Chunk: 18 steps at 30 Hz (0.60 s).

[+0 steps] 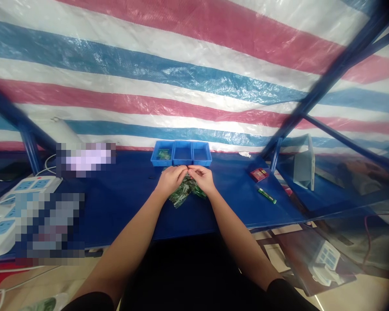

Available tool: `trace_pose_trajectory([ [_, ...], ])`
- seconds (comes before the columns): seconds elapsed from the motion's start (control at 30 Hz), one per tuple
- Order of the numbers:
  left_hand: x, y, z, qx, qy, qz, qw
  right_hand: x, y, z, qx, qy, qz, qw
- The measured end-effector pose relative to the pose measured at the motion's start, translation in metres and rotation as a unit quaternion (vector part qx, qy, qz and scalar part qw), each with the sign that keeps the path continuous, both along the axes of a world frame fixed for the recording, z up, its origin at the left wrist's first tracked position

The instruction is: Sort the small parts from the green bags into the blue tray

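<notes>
Directly under both hands, on the dark blue bench [116, 207], lies a loose pile of small shiny green-and-clear packets [180, 196], partly hidden by them. L hand [172, 178] & R hand [202, 177] are close together, fingertips drawn inward, nearly meeting above the pile's far side; can't tell if either is clamped on s/thing, detail's too small. Just beyond the hands: 3 blue rectangular plastic trays side by side, i.e. L tray [162, 163] w/ green-and-clear pieces inside, mid tray [183, 152], R tray [201, 152]. Well to R hand's right: a flat red pack [258, 174] w/ a slim green stick-shaped packet [266, 195] nearer the body; a crumpled white scrap [244, 154] sits farther back. Far left of L hand: a long white power strip w/ blue socket panels [9, 212]. Beyond the trays: red-white-blue striped plastic sheeting [181, 93].
</notes>
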State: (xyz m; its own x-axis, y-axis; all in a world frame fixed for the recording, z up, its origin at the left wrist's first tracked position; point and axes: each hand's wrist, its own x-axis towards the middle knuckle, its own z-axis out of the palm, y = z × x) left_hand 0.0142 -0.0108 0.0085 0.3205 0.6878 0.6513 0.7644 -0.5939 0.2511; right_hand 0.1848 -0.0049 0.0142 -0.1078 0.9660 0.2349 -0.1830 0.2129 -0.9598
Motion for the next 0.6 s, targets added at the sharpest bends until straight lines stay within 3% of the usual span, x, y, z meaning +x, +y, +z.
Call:
trace_pose_trajectory([
  [0.4, 0.0034, -0.0046, 0.0068, -0.046, 0.013, 0.007, 0.999, 0.0024, -0.0001, -0.0004, 0.002, 0.000, 0.009, 1.000],
  [0.6, -0.0008, -0.0019, 0.0041, -0.007, 0.019, 0.003, 1.000, 0.0032, 0.0013, -0.0039, 0.002, 0.007, 0.011, 1.000],
])
